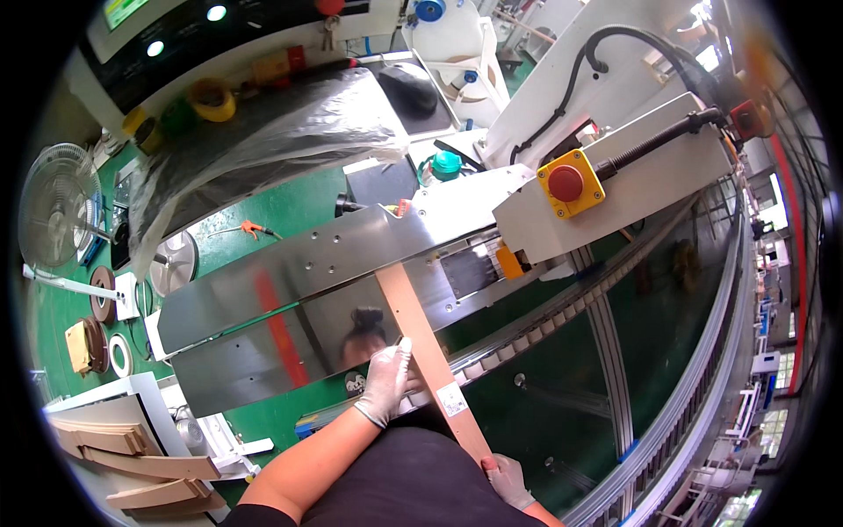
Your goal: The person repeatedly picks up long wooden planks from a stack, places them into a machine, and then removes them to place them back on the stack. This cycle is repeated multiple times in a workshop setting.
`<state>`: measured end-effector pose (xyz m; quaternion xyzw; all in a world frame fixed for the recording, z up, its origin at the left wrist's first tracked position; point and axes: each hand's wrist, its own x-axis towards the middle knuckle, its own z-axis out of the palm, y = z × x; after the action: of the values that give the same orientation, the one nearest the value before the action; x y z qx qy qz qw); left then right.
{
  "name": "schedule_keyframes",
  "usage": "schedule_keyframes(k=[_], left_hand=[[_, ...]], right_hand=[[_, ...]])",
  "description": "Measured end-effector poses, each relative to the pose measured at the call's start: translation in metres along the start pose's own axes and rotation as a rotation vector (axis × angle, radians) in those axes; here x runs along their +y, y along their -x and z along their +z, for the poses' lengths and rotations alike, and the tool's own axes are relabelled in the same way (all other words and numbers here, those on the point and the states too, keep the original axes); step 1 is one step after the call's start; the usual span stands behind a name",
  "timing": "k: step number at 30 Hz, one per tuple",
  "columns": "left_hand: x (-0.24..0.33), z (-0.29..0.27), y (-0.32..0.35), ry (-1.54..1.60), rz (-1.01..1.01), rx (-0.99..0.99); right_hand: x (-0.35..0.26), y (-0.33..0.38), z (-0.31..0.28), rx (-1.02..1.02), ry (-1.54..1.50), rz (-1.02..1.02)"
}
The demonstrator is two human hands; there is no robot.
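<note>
Wooden strip (pixel 428 347) gripped by both hands, left (pixel 387 379) mid-edge, right (pixel 507 479) at its end.

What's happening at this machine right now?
A person in thin gloves holds a long narrow wooden strip against a shiny metal machine panel. The left hand rests on the strip near its middle; the right hand grips its near end. The strip's far end sits at the panel's upper edge, near the machine's feed opening. A red emergency stop button sits on the white housing to the right. More wooden strips lie stacked at lower left.
</note>
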<state>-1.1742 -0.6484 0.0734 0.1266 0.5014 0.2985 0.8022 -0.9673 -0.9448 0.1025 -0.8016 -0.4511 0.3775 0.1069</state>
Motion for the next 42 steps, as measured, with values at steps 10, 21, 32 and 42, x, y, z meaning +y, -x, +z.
schedule_keyframes(k=[10, 21, 32, 42], left_hand=[[0.004, 0.079, -0.031, 0.064, -0.093, -0.005], [-0.016, 0.148, -0.056, -0.042, 0.015, -0.079], [-0.052, 0.116, -0.081, -0.438, 0.449, -0.01], [0.077, 0.076, 0.022, 0.421, 0.149, -0.788]], right_hand=[[0.043, -0.041, -0.067, -0.039, 0.072, -0.016], [0.098, -0.086, -0.145, -0.126, 0.133, -0.12], [0.041, -0.164, -0.137, 0.013, 0.064, -0.373], [0.026, -0.112, -0.104, -0.08, -0.093, -0.339]])
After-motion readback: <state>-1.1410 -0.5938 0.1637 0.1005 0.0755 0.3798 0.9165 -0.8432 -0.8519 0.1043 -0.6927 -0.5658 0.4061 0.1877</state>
